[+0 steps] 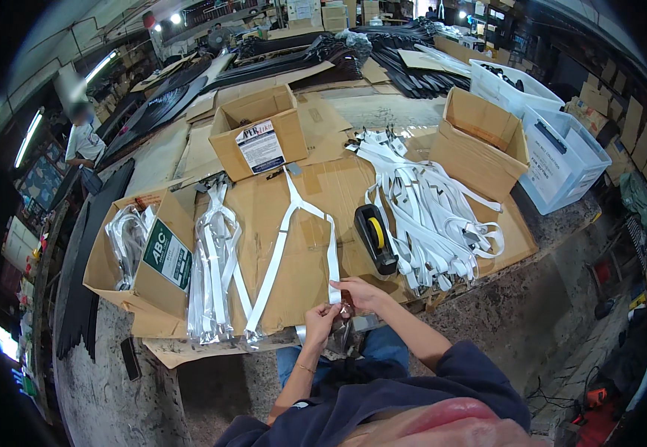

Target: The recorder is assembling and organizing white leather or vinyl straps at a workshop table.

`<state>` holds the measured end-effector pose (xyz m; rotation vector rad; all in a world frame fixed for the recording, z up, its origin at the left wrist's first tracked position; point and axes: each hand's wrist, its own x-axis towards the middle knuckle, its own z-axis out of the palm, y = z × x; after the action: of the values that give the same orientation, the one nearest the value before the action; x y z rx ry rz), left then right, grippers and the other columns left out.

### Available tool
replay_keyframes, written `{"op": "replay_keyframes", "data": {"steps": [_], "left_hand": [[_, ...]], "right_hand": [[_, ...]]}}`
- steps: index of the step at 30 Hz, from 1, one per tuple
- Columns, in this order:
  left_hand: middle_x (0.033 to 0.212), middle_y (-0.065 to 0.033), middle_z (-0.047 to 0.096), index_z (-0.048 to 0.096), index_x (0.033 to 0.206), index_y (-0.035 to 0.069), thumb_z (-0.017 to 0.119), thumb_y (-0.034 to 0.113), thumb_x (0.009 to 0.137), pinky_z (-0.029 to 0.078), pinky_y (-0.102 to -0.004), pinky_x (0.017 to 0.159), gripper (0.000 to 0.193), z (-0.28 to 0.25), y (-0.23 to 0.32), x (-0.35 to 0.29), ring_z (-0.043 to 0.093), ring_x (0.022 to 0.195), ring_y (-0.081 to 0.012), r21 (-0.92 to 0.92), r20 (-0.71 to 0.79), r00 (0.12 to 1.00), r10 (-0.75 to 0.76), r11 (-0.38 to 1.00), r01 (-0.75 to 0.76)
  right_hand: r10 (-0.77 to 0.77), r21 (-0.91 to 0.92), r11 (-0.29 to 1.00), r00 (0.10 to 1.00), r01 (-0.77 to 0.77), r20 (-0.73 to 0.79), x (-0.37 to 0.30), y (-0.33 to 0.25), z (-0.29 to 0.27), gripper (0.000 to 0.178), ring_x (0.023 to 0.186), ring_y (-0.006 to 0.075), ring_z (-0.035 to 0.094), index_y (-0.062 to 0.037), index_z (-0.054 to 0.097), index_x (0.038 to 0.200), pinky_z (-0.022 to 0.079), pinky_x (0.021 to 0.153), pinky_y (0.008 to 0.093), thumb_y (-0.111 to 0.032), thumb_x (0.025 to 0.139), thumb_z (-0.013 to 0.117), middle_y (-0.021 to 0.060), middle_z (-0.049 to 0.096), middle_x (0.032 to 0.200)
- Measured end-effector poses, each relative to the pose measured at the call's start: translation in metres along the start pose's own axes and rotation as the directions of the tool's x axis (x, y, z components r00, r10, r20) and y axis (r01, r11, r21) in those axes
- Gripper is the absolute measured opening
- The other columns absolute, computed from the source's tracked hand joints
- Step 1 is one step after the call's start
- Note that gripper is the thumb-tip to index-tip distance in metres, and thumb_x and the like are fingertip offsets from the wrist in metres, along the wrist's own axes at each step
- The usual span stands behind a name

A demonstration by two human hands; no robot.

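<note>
A pair of white Y-shaped suspenders (280, 235) lies spread on the cardboard at the table's front edge. My left hand (320, 325) pinches the lower end of its right-hand strap. Just above, my right hand (358, 293) grips the same strap from the right side. Clear plastic film seems to hang below the fingers; the clip at that end is hard to make out. The other strap's end, at the left, is wrapped in clear plastic. Left of it lies a bundle of white suspenders (216, 261) with plastic-covered ends. Right of my hands stands a black tape dispenser (374, 237) with yellow inside.
A large pile of white suspenders (431, 212) covers the right side. A cardboard box (137, 294) with wrapped suspenders stands left; two more, a labelled box (267, 123) and an open box (480, 138), stand behind. Plastic bins (562, 167) sit far right. A phone (130, 359) lies near left. Another person (83, 141) stands far left.
</note>
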<state>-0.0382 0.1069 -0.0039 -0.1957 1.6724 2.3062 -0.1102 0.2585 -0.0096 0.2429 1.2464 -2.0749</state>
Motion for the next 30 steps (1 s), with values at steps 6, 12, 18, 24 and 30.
{"op": "replay_keyframes", "data": {"steps": [6,12,18,24,30], "left_hand": [[0.08,-0.0055,0.067,0.064,0.094,-0.002,0.062,0.011,0.093,0.051,-0.0231,0.058,0.013,-0.002,0.007,0.009,0.066,0.069,-0.0126,-0.181,-0.019,0.998,-0.06,0.982,0.055],[0.078,-0.0064,0.066,0.056,0.102,0.0,0.063,0.01,0.091,0.05,-0.0251,0.052,0.016,-0.001,0.011,0.021,0.065,0.068,-0.0132,-0.168,-0.026,0.997,-0.066,0.984,0.061],[0.08,-0.0109,0.066,0.047,0.102,0.002,0.066,0.008,0.089,0.052,-0.0279,0.054,0.023,-0.011,-0.001,0.035,0.067,0.071,-0.0171,-0.083,-0.096,0.992,-0.076,0.994,0.068],[0.08,-0.0047,0.058,0.044,0.09,0.005,0.069,0.011,0.088,0.048,-0.0253,0.059,0.026,-0.018,-0.019,0.076,0.057,0.069,-0.0115,-0.206,-0.142,0.986,0.09,0.971,-0.119],[0.081,-0.0026,0.055,0.043,0.087,0.007,0.071,0.015,0.087,0.046,-0.0238,0.062,0.029,-0.018,-0.016,0.085,0.054,0.07,-0.0097,0.131,-0.326,0.941,0.089,0.99,-0.049]], "right_hand": [[-0.041,-0.169,0.985,0.999,0.041,-0.001,0.013,-0.003,-0.004,0.02,0.066,0.0164,0.061,-0.0036,0.06,0.096,0.048,0.053,0.0324,-0.023,0.092,0.065,0.0055,0.064,0.079],[-0.017,-0.124,0.992,1.0,0.017,-0.002,0.017,-0.022,-0.004,0.019,0.066,0.0154,0.059,-0.0046,0.062,0.097,0.046,0.054,0.0316,-0.022,0.09,0.066,0.0044,0.063,0.082],[-0.094,-0.194,0.978,0.99,0.074,-0.101,0.023,-0.028,0.004,0.017,0.069,0.0123,0.057,-0.0041,0.065,0.101,0.044,0.06,0.0288,-0.018,0.092,0.064,0.0018,0.063,0.081],[-0.105,-0.251,0.962,0.994,0.104,0.01,0.03,-0.025,0.0,0.02,0.057,0.0086,0.053,-0.0022,0.064,0.099,0.04,0.048,0.0241,-0.022,0.094,0.062,0.0004,0.06,0.074],[-0.211,-0.35,0.919,0.976,0.182,-0.047,0.033,-0.03,-0.003,0.017,0.061,0.0097,0.055,-0.0005,0.064,0.099,0.044,0.054,0.024,-0.015,0.092,0.063,0.001,0.061,0.076]]}}
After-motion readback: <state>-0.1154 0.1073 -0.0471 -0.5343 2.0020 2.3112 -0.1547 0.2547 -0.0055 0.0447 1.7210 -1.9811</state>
